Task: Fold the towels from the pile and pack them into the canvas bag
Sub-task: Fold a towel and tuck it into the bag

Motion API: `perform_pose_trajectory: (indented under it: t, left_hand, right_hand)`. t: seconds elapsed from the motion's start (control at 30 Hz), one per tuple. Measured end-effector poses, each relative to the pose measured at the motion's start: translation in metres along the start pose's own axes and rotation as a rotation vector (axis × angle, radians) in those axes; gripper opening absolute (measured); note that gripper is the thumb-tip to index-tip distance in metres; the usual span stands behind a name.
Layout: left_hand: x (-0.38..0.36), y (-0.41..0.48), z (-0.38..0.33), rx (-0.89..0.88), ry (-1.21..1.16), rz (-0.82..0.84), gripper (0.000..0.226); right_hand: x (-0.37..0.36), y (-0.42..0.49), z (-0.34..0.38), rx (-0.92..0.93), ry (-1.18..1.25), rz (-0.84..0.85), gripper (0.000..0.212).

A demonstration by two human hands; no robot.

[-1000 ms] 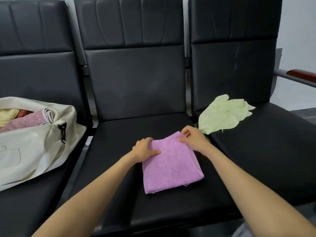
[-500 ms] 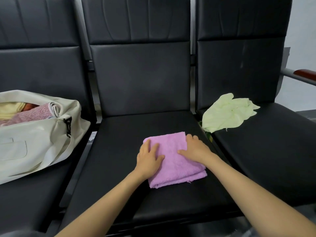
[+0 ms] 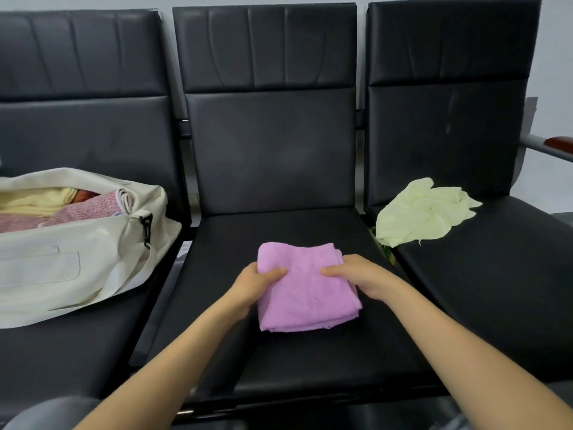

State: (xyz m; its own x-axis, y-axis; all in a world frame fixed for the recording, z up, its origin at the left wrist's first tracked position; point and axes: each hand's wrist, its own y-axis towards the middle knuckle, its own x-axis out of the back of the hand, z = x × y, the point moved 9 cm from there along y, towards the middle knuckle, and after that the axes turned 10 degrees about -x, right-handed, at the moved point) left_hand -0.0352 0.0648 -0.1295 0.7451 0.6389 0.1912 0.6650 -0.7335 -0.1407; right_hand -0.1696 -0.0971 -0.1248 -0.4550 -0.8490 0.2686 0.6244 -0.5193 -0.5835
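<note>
Black seat, both hands gripping folded towel

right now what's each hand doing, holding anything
Left hand: closed on the left edge of the folded purple towel.
Right hand: closed on the same towel's right edge.

Single view only — head-worn wide-angle camera, looking forward and down at a row of three black padded leatherette seats, so no second view shares anything. Centre seat sits dead ahead at 12 o'clock and close: both bare forearms enter from the bottom edge. Backrests fill the top half; wide lens bows their edges outward. Left seat runs off at 9 o'clock, right seat at 3 o'clock — both cropped.
</note>
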Motion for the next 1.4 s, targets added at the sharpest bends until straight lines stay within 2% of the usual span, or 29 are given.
perform_pose_trajectory:
  t: [0.13, 0.2, 0.33, 0.43, 0.57, 0.7, 0.77, 0.83, 0.87, 0.9, 0.93, 1.0, 1.03, 1.07, 1.1, 1.17, 1.23, 1.3, 1.4]
  left_hand:
    - [0.05, -0.004, -0.015, -0.091, -0.208, -0.097, 0.068]
    - [0.065, -0.006, -0.021, -0.143, -0.283, -0.058, 0.075]
    - [0.078, -0.015, -0.027, -0.244, -0.124, 0.092, 0.078]
    - [0.084, -0.014, -0.031, -0.32, 0.132, 0.046, 0.07]
    - [0.095, -0.012, -0.047, -0.431, 0.332, -0.112, 0.075]
    - [0.106, -0.026, -0.063, -0.498, 0.497, -0.251, 0.071]
    - [0.109, -0.035, -0.071, -0.546, 0.575, -0.317, 0.066]
    - [0.115, -0.041, -0.074, -0.582, 0.653, -0.379, 0.06]
    - [0.117, -0.043, -0.075, -0.591, 0.701, -0.4, 0.057]
    - [0.119, -0.043, -0.075, -0.591, 0.744, -0.413, 0.053]
    - [0.121, -0.043, -0.075, -0.594, 0.773, -0.421, 0.05]
    - [0.125, -0.045, -0.077, -0.629, 0.792, -0.426, 0.043]
    - [0.127, -0.045, -0.078, -0.661, 0.776, -0.406, 0.04]
    - [0.128, -0.045, -0.079, -0.679, 0.727, -0.349, 0.037]
    - [0.128, -0.043, -0.078, -0.676, 0.643, -0.262, 0.035]
    - [0.123, -0.04, -0.073, -0.618, 0.366, -0.082, 0.033]
    - [0.121, -0.039, -0.069, -0.516, 0.07, -0.058, 0.036]
    - [0.121, -0.035, -0.06, -0.401, -0.09, -0.135, 0.036]
    - [0.116, -0.032, -0.044, -0.273, -0.184, -0.183, 0.042]
  right_hand:
    - [-0.013, -0.01, 0.035, 0.166, 0.305, 0.117, 0.069]
    - [-0.025, -0.014, 0.05, 0.238, 0.365, 0.195, 0.085]
    - [-0.05, -0.024, 0.068, 0.357, 0.251, 0.274, 0.058]
    - [-0.057, -0.019, 0.068, 0.355, 0.214, 0.26, 0.055]
    - [-0.054, -0.022, 0.078, 0.448, 0.187, 0.167, 0.056]
    - [-0.05, -0.043, 0.089, 0.576, -0.155, -0.056, 0.061]
    - [-0.06, -0.051, 0.096, 0.594, -0.319, -0.155, 0.052]
    - [-0.063, -0.035, 0.095, 0.411, -0.348, -0.273, 0.024]
    - [-0.06, -0.031, 0.073, 0.295, -0.439, -0.232, 0.018]
    - [-0.057, -0.029, 0.07, 0.22, -0.372, -0.175, 0.017]
    - [-0.055, -0.025, 0.072, 0.172, -0.37, -0.225, 0.014]
    - [-0.046, -0.018, 0.083, 0.169, -0.503, -0.487, 0.024]
    - [-0.044, -0.031, 0.099, 0.246, -0.493, -0.605, 0.031]
    - [-0.048, -0.039, 0.105, 0.336, -0.521, -0.542, 0.032]
    - [-0.05, -0.05, 0.105, 0.5, -0.482, -0.444, 0.031]
    - [-0.051, -0.06, 0.106, 0.643, -0.224, -0.239, 0.033]
    - [-0.058, -0.056, 0.102, 0.633, 0.05, -0.056, 0.031]
    - [-0.065, -0.046, 0.095, 0.556, 0.22, 0.019, 0.029]
    - [-0.073, -0.028, 0.084, 0.436, 0.19, -0.005, 0.039]
